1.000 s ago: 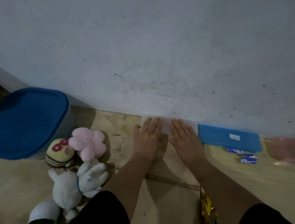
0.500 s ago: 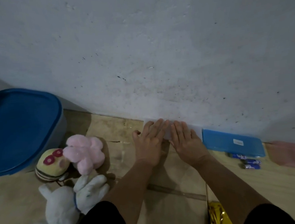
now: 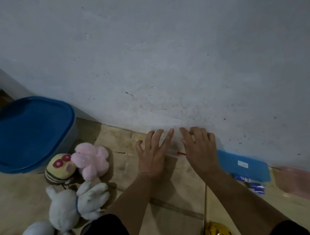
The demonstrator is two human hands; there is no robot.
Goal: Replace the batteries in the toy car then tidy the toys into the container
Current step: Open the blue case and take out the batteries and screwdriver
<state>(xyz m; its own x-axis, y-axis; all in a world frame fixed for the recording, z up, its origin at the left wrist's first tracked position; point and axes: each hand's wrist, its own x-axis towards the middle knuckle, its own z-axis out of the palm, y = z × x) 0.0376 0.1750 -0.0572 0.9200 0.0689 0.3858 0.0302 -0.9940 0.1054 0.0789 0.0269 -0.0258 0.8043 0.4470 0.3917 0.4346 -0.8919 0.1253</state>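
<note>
The left hand (image 3: 152, 154) lies flat with fingers spread; the right hand (image 3: 199, 147) now curls its fingers loosely over a pale, clear-looking object with a red strip (image 3: 180, 153) at the foot of the rough wall (image 3: 164, 51), where earlier both lay flat. The toy car cannot be made out. Blue batteries (image 3: 256, 187) lie right, beside a flat blue lid (image 3: 247, 165). Left, soft plush toys (image 3: 77, 179) crowd the rounded blue-lidded container (image 3: 25, 133).

Scuffed white wall (image 3: 164, 51), tiled floor (image 3: 175, 199).
</note>
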